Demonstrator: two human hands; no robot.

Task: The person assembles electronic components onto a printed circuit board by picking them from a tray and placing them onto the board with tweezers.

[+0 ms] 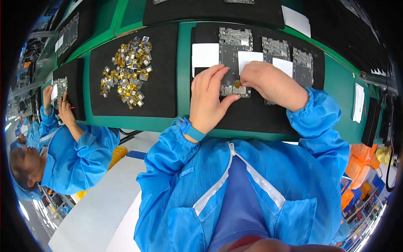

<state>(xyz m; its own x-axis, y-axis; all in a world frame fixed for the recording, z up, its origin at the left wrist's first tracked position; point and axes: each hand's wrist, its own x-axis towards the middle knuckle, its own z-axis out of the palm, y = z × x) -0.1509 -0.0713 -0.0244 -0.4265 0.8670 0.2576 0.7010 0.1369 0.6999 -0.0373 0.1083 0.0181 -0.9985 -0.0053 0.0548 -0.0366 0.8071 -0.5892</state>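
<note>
A dark circuit board (229, 59) lies on a black mat in front of me, with silvery components at its far end and metal-coloured blocks along its near end. My left hand (208, 98) rests over the board's left side, fingers stretched and thumb apart on the near edge. Over the near right part, my right hand (268, 82) is closed in a pinch. At its fingertips a small gold-coloured part (237, 84) shows on the board, beside a tiny red spot. What the pinch holds is hidden. A white card (250, 59) partly covers the board's right side.
More boards (303, 63) with white cards lie to the right on the same black mat (252, 122). On another mat at left is a pile of small gold-and-silver parts (128, 71). A co-worker (75, 155) in blue handles a board at far left. A paper sheet (358, 103) lies at right.
</note>
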